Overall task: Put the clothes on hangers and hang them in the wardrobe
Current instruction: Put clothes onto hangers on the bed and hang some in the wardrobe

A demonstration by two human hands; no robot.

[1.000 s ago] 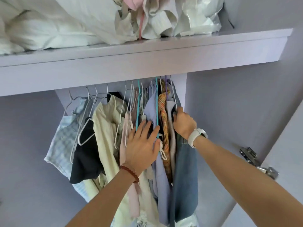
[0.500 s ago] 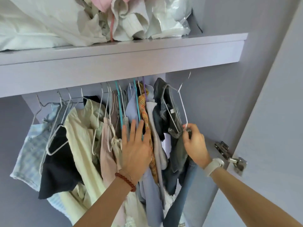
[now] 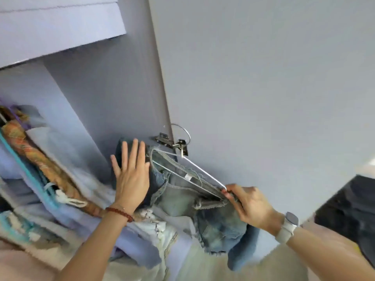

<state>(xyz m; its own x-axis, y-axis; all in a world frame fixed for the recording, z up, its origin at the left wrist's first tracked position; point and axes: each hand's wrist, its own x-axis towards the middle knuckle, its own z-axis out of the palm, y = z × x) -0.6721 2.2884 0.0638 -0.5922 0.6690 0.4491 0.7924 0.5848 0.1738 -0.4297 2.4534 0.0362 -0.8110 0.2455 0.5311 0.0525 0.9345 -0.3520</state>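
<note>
A pair of faded denim jeans (image 3: 205,211) is draped on a white wire hanger (image 3: 194,165), off the rail and held out in front of the wardrobe. My right hand (image 3: 246,205) pinches the hanger's lower corner together with the denim. My left hand (image 3: 130,177) lies flat with straight fingers against the dark blue part of the jeans, beside the hanging clothes (image 3: 42,171). The hanger's hook (image 3: 183,130) reaches up near the door hinge. The rail is out of view.
The wardrobe door (image 3: 263,88) stands wide on the right, its metal hinge (image 3: 172,144) just behind the hanger. The shelf's underside (image 3: 60,27) is at the top left. A dark object (image 3: 349,211) sits at the right edge.
The hanger with the jeans has come off the rail and been pulled out and to the right. My left hand moved from the hanging clothes onto the jeans. The view swung right and down.
</note>
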